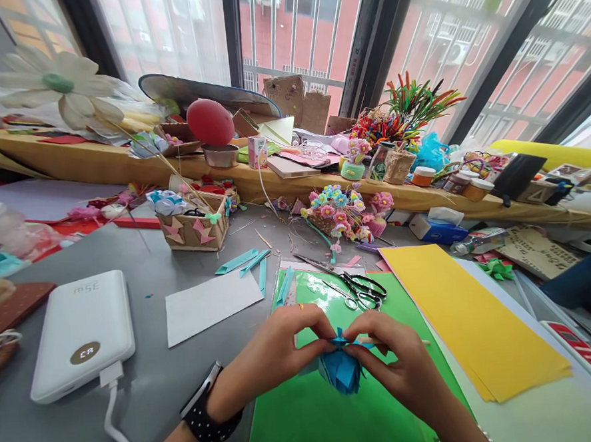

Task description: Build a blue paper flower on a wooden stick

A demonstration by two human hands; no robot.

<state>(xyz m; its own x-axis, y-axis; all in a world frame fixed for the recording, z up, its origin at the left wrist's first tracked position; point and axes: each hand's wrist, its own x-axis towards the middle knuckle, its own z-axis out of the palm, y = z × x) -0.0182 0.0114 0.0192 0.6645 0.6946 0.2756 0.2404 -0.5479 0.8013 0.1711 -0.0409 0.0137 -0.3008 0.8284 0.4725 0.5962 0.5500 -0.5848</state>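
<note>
Over a shiny green folder (287, 415), both hands pinch a blue paper flower (342, 371) that hangs with its petals downward. My left hand (287, 338) grips the narrow folded top of it between thumb and fingers. From the other side, my right hand (390, 345) pinches the same top with thumb and index finger. A thin pale stick (423, 342) pokes out past the right fingers; its other end is hidden. Beyond the hands lie black-handled scissors (367, 290) and a smaller silver pair (348, 301).
Yellow paper sheets (461, 317) lie to the right, white paper (213, 306) and folded blue strips (242, 261) to the left. A white power bank (84, 327) with a cable sits further left. A decorated box (196, 230) and crocheted flowers (340, 211) stand behind.
</note>
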